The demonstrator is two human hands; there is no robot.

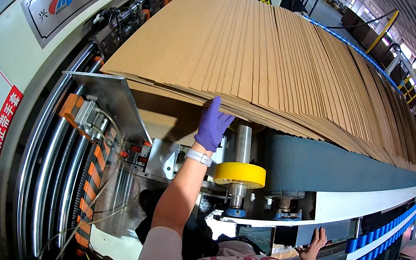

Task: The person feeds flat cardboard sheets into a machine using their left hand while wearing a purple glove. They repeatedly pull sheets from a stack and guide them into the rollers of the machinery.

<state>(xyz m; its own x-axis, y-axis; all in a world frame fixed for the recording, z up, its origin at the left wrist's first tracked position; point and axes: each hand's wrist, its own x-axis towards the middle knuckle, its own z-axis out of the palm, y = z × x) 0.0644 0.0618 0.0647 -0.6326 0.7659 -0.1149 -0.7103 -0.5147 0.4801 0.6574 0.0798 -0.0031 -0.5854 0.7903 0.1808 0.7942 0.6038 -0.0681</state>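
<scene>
My left hand (212, 124), in a purple glove with a pale watch at the wrist, reaches up to the near edge of a long fanned row of brown cardboard sheets (216, 42). Its fingers are stretched out and touch the sheets' edge; I see no grip round them. Overlapping like shingles, the sheets lie along a dark green belt (299, 162). Bare and low at the right, my right hand (314, 246) has its fingers apart and holds nothing. It is nearest to a grey panel (323, 232) below the belt's white side rail (369, 200).
A yellow wheel (239, 175) on a metal shaft sits just below my left hand. To the left stand an upright metal plate (112, 98), shiny rollers (58, 174) and an orange-and-black striped guard (90, 190). Blue rollers (379, 233) run along the lower right.
</scene>
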